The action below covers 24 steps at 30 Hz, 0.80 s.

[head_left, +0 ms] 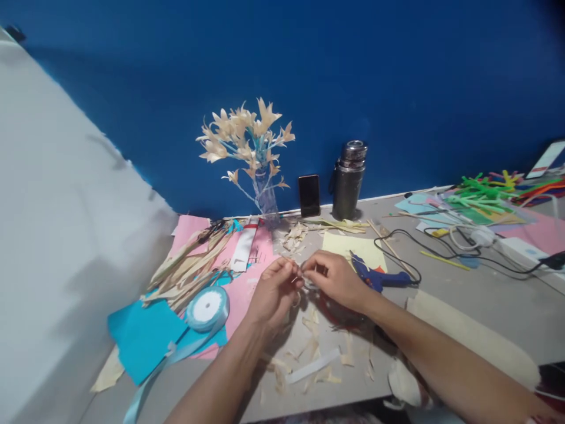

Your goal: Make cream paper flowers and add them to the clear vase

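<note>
My left hand and my right hand meet over the middle of the table, fingertips almost touching. Both are closed in a pinch. Whatever lies between the fingers is small and pale, and I cannot make it out. Cut scraps of dried husk are scattered beneath and in front of the hands, with a white strip among them. Just beyond my right hand lies a blue glue gun, near a pale yellow sheet. Another heap of husk pieces sits behind the hands.
A clear vase of husk flowers stands by the blue wall, beside a phone and a thermos. Dried husks, blue sheets and a ribbon spool lie left. Cables, a power strip and pipe cleaners occupy the right.
</note>
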Each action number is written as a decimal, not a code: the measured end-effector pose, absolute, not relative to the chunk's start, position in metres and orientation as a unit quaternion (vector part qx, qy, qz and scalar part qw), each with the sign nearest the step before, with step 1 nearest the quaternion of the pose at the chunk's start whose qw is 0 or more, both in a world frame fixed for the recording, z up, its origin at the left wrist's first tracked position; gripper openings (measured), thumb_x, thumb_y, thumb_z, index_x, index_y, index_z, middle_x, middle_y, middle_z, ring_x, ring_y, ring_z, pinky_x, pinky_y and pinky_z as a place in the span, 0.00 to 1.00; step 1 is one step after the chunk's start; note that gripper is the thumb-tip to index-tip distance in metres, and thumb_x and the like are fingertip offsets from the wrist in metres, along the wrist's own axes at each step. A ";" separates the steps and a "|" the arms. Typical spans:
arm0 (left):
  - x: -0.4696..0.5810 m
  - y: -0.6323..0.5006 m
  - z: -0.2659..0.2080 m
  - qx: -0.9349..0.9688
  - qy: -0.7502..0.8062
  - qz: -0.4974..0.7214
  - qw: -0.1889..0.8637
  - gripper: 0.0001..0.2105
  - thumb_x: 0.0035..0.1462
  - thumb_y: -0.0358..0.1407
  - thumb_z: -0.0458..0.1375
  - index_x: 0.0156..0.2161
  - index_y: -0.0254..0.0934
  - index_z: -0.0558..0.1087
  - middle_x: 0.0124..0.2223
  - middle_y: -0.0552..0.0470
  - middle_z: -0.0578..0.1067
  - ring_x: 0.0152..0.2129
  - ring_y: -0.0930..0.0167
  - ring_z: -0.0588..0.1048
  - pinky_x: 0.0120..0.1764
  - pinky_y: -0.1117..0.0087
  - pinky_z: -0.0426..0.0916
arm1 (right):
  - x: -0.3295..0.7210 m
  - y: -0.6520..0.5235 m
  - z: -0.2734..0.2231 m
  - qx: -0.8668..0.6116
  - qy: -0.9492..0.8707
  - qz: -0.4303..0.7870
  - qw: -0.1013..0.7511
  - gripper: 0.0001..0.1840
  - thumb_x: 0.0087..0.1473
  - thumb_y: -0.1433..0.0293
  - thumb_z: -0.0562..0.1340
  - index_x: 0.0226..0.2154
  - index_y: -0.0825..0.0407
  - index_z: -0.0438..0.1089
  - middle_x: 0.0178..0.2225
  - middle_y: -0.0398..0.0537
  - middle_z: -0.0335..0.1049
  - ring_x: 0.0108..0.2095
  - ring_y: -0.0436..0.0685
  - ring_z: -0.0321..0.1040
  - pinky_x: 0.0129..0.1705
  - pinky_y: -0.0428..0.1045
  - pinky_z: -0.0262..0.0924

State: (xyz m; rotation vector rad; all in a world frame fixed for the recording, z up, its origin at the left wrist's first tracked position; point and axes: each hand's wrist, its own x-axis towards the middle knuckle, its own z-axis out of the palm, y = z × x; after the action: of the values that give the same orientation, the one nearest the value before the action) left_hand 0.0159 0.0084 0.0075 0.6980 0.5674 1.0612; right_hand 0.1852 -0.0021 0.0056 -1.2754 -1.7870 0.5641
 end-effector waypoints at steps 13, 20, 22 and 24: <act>0.021 0.004 0.001 0.361 0.335 0.386 0.780 0.07 0.44 0.31 0.66 0.25 0.32 0.71 0.22 0.55 0.67 0.18 0.78 0.64 0.21 0.78 0.56 | 0.185 -0.002 0.010 -0.449 -0.597 0.441 0.497 0.13 0.50 0.60 0.67 0.31 0.54 0.76 0.29 0.45 0.74 0.30 0.53 0.68 0.34 0.47 0.62; 0.020 0.004 0.001 0.410 0.345 0.404 0.741 0.12 0.43 0.38 0.70 0.26 0.33 0.73 0.23 0.55 0.69 0.18 0.77 0.66 0.23 0.75 0.58 | 0.178 -0.007 0.005 -0.454 -0.567 0.438 0.530 0.08 0.52 0.66 0.66 0.26 0.53 0.73 0.25 0.42 0.70 0.29 0.51 0.64 0.33 0.46 0.59; 0.020 0.004 0.000 0.418 0.335 0.409 0.739 0.13 0.42 0.38 0.71 0.26 0.33 0.73 0.21 0.56 0.68 0.18 0.78 0.64 0.23 0.75 0.57 | 0.176 -0.010 0.004 -0.443 -0.568 0.433 0.541 0.09 0.53 0.66 0.65 0.25 0.52 0.72 0.26 0.42 0.69 0.29 0.51 0.64 0.33 0.46 0.59; 0.020 0.003 0.000 0.428 0.325 0.415 0.734 0.13 0.42 0.38 0.71 0.26 0.33 0.73 0.20 0.57 0.67 0.17 0.79 0.63 0.23 0.75 0.55 | 0.175 -0.011 0.004 -0.436 -0.567 0.432 0.549 0.10 0.54 0.65 0.65 0.25 0.53 0.72 0.26 0.42 0.68 0.29 0.51 0.63 0.33 0.46 0.58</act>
State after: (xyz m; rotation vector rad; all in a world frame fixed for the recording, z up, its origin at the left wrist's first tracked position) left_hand 0.0198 0.0029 0.0001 0.9405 0.7140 0.9122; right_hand 0.1745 -0.0110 0.0043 -1.0335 -1.3421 1.0224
